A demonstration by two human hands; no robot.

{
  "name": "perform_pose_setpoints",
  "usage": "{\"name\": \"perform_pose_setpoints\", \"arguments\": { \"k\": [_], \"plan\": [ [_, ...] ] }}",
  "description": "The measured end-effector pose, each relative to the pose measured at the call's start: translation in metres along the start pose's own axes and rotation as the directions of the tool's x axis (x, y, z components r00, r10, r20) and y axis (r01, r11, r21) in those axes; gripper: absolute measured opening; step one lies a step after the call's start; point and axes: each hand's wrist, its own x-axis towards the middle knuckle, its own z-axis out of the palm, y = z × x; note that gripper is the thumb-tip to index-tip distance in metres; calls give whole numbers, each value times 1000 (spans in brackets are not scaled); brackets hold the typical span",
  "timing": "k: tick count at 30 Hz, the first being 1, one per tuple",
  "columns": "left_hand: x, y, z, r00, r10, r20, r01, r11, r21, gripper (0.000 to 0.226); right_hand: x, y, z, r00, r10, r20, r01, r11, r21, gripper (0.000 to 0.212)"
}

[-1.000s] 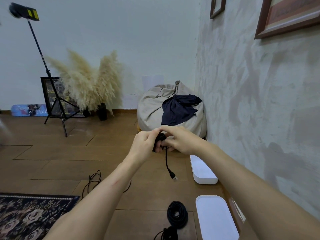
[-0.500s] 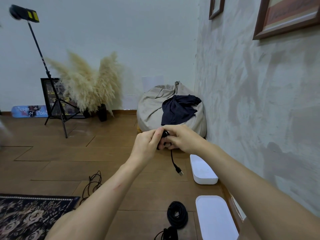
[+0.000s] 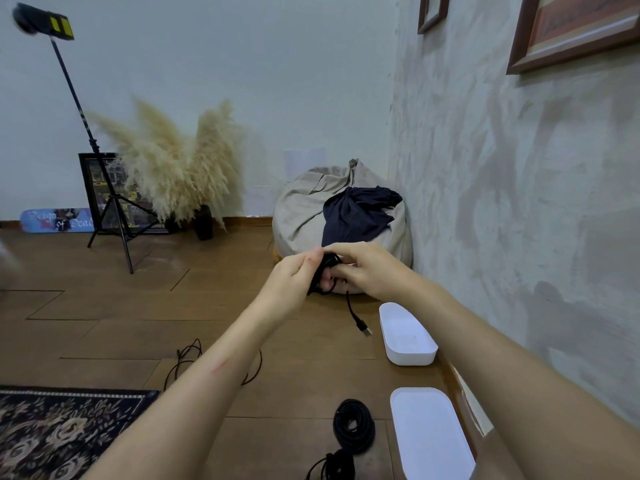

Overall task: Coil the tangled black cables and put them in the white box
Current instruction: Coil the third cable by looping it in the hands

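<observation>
cable [image 3: 327,271] mostly hid betw L hand [image 3: 294,275] + R hand [image 3: 367,271], loop count n/a | floor cable [image 3: 183,358] part behind L forearm | small coil [image 3: 337,464] + lid [image 3: 429,434] cut by btm edge | frame [image 3: 571,29] cut top/right | blur [image 3: 7,261] at L edge, unident.

We count two hands: left hand [image 3: 294,275] and right hand [image 3: 367,271]. We count four lots of black cable: one held bundle [image 3: 327,263], one loose tangle [image 3: 183,355], one round coil [image 3: 354,426], and one edge bundle [image 3: 334,464] half cut off. We also see one white box [image 3: 410,356], one white lid [image 3: 429,434], one beanbag [image 3: 304,216], one dark cloth [image 3: 356,213], one rug [image 3: 62,434] and one tripod [image 3: 110,206].
</observation>
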Motion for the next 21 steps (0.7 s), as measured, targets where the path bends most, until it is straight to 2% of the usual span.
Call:
{"name": "perform_pose_setpoints", "arguments": {
  "k": [3,7,9,11,13,16,18,19,21],
  "plan": [
    [-5,7,-15,986,6,167,3,999,-53,49,-2,2,-4,997,51,51,-58,990,132,36],
    [-7,3,-17,981,22,194,-13,999,-50,46,-3,4,-4,994,75,77,-91,970,225,36],
    [-7,-1,-9,992,21,122,-21,1000,4,46,-2,5,-1,994,84,66,-97,972,216,34],
    [-7,-3,1,999,37,-9,-35,993,114,38,0,8,2,995,96,40,-103,963,250,32],
    [-6,-7,10,988,60,-140,-39,988,149,35,2,7,4,995,97,28,-101,956,277,31],
    [-6,-3,16,965,94,-244,-51,983,176,44,3,5,2,998,62,-1,-60,969,241,27],
    [-6,4,13,987,23,-158,-4,993,116,47,4,7,0,998,67,-9,-64,975,211,29],
    [-6,7,7,997,-53,-57,55,998,30,47,3,9,-1,997,73,9,-73,978,194,31],
    [-8,8,-8,967,-175,185,203,968,-147,50,-2,11,-2,996,65,55,-73,987,140,35]
  ]
}}
